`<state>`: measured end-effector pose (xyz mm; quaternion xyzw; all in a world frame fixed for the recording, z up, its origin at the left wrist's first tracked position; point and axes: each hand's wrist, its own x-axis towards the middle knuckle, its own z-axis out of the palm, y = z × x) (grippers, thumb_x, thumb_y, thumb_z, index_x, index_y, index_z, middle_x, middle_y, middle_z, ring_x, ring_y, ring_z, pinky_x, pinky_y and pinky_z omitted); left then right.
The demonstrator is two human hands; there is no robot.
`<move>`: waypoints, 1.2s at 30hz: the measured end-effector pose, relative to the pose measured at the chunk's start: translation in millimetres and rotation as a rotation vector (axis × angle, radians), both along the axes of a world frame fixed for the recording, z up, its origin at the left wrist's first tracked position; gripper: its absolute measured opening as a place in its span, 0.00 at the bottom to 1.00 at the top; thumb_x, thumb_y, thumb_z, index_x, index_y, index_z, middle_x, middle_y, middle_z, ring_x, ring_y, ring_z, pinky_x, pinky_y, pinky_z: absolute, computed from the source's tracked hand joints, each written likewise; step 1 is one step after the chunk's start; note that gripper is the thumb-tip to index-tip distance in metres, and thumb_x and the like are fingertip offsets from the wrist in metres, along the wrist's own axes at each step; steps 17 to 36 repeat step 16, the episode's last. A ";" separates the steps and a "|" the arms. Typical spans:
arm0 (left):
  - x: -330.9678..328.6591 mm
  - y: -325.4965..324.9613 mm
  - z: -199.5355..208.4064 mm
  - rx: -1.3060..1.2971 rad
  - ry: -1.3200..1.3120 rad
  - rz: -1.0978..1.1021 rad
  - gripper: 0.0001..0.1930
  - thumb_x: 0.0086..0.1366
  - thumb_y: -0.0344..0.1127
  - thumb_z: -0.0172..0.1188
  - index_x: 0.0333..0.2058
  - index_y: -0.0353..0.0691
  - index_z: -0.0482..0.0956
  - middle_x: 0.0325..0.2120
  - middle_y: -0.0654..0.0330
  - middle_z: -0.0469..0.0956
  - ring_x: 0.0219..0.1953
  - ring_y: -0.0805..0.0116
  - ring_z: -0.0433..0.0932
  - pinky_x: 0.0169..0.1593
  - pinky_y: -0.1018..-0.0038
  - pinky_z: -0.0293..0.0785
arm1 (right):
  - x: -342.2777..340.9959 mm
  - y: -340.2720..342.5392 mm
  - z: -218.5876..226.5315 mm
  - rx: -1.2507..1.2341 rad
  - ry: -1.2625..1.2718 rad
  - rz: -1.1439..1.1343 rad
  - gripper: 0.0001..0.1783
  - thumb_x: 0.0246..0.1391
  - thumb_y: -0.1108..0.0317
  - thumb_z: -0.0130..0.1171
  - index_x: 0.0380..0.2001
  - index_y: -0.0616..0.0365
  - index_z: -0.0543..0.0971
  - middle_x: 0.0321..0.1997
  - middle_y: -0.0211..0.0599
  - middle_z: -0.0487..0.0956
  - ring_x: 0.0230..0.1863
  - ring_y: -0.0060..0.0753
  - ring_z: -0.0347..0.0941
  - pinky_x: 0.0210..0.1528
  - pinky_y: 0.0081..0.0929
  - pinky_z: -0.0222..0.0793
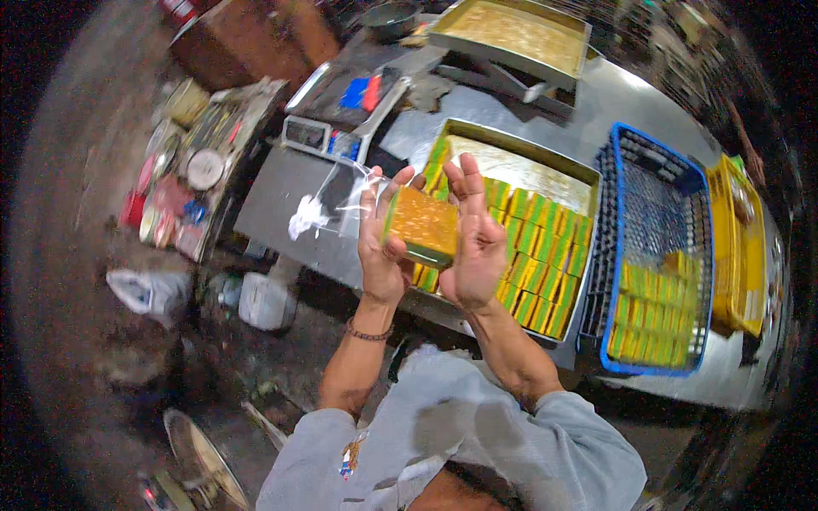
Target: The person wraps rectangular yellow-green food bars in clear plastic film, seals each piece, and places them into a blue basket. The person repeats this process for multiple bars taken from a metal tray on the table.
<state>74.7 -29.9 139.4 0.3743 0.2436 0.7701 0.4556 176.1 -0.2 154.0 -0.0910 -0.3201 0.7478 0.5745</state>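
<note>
A square block of layered cake (422, 223), orange-brown on top with green along its sides, is in my left hand (381, 255). The left thumb presses its near left corner, and fingertips show behind it. My right hand (475, 255) lies against the block's right side, palm up, fingers stretched out. Clear plastic film (345, 192) hangs by the left fingers; whether they grip it is unclear. Under and beyond my hands, a metal tray (524, 145) holds rows of green-and-yellow cake slices (545, 243), with bare pan at its far end.
A blue plastic crate (656, 140) with more slices stands right of the tray, beside a yellow crate (733, 247). A weighing scale (341, 111) and a raised tray (511, 38) are at the back. A cluttered side table (200, 170) stands left; white plastic containers (266, 300) are below.
</note>
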 end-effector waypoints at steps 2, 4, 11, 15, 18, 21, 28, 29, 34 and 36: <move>-18.7 -12.0 -10.0 -0.027 -0.263 0.066 0.45 0.63 0.58 0.68 0.69 0.42 0.57 0.63 0.55 0.68 0.64 0.54 0.69 0.68 0.52 0.67 | -14.5 -14.4 1.4 0.030 -0.047 0.202 0.52 0.56 0.51 0.58 0.78 0.58 0.48 0.81 0.42 0.50 0.82 0.41 0.41 0.80 0.38 0.35; -47.2 -27.4 -19.8 -0.098 -0.607 0.023 0.36 0.69 0.64 0.56 0.63 0.41 0.68 0.58 0.56 0.73 0.61 0.54 0.72 0.66 0.50 0.69 | -18.8 -7.2 -27.1 0.428 -0.478 0.158 0.52 0.53 0.54 0.69 0.75 0.60 0.56 0.78 0.45 0.56 0.81 0.45 0.44 0.79 0.40 0.42; -99.2 -90.0 -62.3 -0.318 -0.643 0.085 0.29 0.70 0.54 0.61 0.62 0.42 0.70 0.55 0.58 0.76 0.59 0.60 0.74 0.64 0.59 0.72 | -95.2 -25.8 -48.4 0.827 -0.926 0.097 0.44 0.34 0.60 0.82 0.60 0.53 0.79 0.67 0.49 0.71 0.68 0.53 0.67 0.66 0.42 0.67; -141.5 -125.1 -91.2 -0.398 -0.688 0.072 0.32 0.68 0.52 0.64 0.64 0.44 0.67 0.57 0.59 0.73 0.61 0.62 0.72 0.66 0.59 0.70 | -149.9 -46.9 -69.0 0.783 -1.165 0.217 0.39 0.34 0.58 0.83 0.55 0.53 0.83 0.62 0.46 0.75 0.63 0.47 0.71 0.60 0.38 0.72; -151.3 -130.8 -104.0 -0.422 -0.670 0.113 0.35 0.66 0.55 0.66 0.65 0.46 0.66 0.58 0.59 0.72 0.62 0.61 0.71 0.68 0.58 0.67 | -161.1 -51.0 -78.2 0.706 -1.269 0.345 0.39 0.34 0.58 0.83 0.54 0.52 0.84 0.62 0.45 0.75 0.62 0.46 0.72 0.59 0.36 0.73; -151.3 -130.8 -104.0 -0.422 -0.670 0.113 0.35 0.66 0.55 0.66 0.65 0.46 0.66 0.58 0.59 0.72 0.62 0.61 0.71 0.68 0.58 0.67 | -161.1 -51.0 -78.2 0.706 -1.269 0.345 0.39 0.34 0.58 0.83 0.54 0.52 0.84 0.62 0.45 0.75 0.62 0.46 0.72 0.59 0.36 0.73; -151.3 -130.8 -104.0 -0.422 -0.670 0.113 0.35 0.66 0.55 0.66 0.65 0.46 0.66 0.58 0.59 0.72 0.62 0.61 0.71 0.68 0.58 0.67 | -161.1 -51.0 -78.2 0.706 -1.269 0.345 0.39 0.34 0.58 0.83 0.54 0.52 0.84 0.62 0.45 0.75 0.62 0.46 0.72 0.59 0.36 0.73; -151.3 -130.8 -104.0 -0.422 -0.670 0.113 0.35 0.66 0.55 0.66 0.65 0.46 0.66 0.58 0.59 0.72 0.62 0.61 0.71 0.68 0.58 0.67 | -161.1 -51.0 -78.2 0.706 -1.269 0.345 0.39 0.34 0.58 0.83 0.54 0.52 0.84 0.62 0.45 0.75 0.62 0.46 0.72 0.59 0.36 0.73; -151.3 -130.8 -104.0 -0.422 -0.670 0.113 0.35 0.66 0.55 0.66 0.65 0.46 0.66 0.58 0.59 0.72 0.62 0.61 0.71 0.68 0.58 0.67 | -161.1 -51.0 -78.2 0.706 -1.269 0.345 0.39 0.34 0.58 0.83 0.54 0.52 0.84 0.62 0.45 0.75 0.62 0.46 0.72 0.59 0.36 0.73; -151.3 -130.8 -104.0 -0.422 -0.670 0.113 0.35 0.66 0.55 0.66 0.65 0.46 0.66 0.58 0.59 0.72 0.62 0.61 0.71 0.68 0.58 0.67 | -161.1 -51.0 -78.2 0.706 -1.269 0.345 0.39 0.34 0.58 0.83 0.54 0.52 0.84 0.62 0.45 0.75 0.62 0.46 0.72 0.59 0.36 0.73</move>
